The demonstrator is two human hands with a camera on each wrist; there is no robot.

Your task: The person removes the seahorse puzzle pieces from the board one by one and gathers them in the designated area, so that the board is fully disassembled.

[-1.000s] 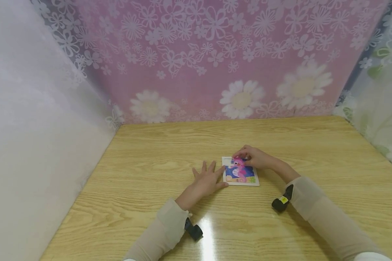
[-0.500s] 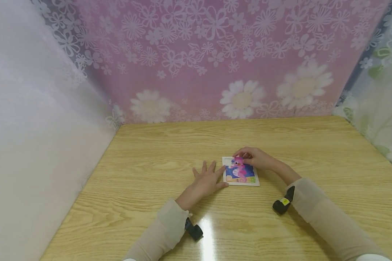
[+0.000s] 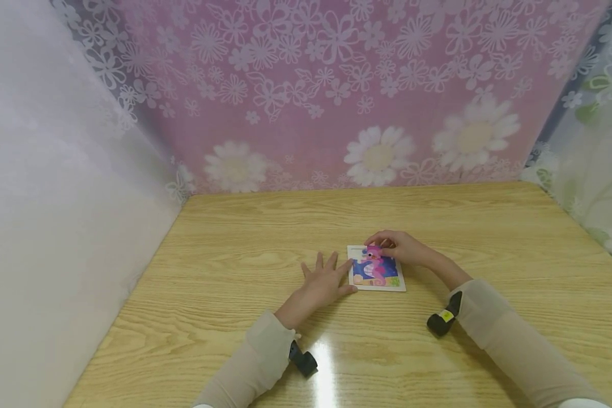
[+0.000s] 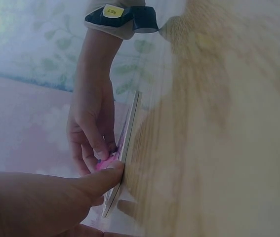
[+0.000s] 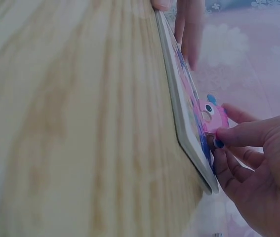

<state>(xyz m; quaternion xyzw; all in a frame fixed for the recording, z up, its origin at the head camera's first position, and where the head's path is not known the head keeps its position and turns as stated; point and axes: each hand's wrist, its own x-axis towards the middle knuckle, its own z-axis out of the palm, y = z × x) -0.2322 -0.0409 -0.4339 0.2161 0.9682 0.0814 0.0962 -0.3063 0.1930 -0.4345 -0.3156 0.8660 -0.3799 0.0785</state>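
Currently pinching pink puzzle piece (image 5: 214,117), tilted, at far side of puzzle board (image 3: 382,288), with right grip (image 3: 400,247) | touching left edge of puzzle board with spread-fingered left grip (image 3: 322,284) | on counter (image 3: 234,238)

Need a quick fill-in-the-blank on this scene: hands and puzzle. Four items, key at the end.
1. The right hand pinches a mostly ____ piece.
2. In the head view, the left hand touches the ____ side of the puzzle.
3. The puzzle's border is ____.
4. The piece shows a cartoon ____ with a dark pupil.

Missing words: pink; left; white; eye.
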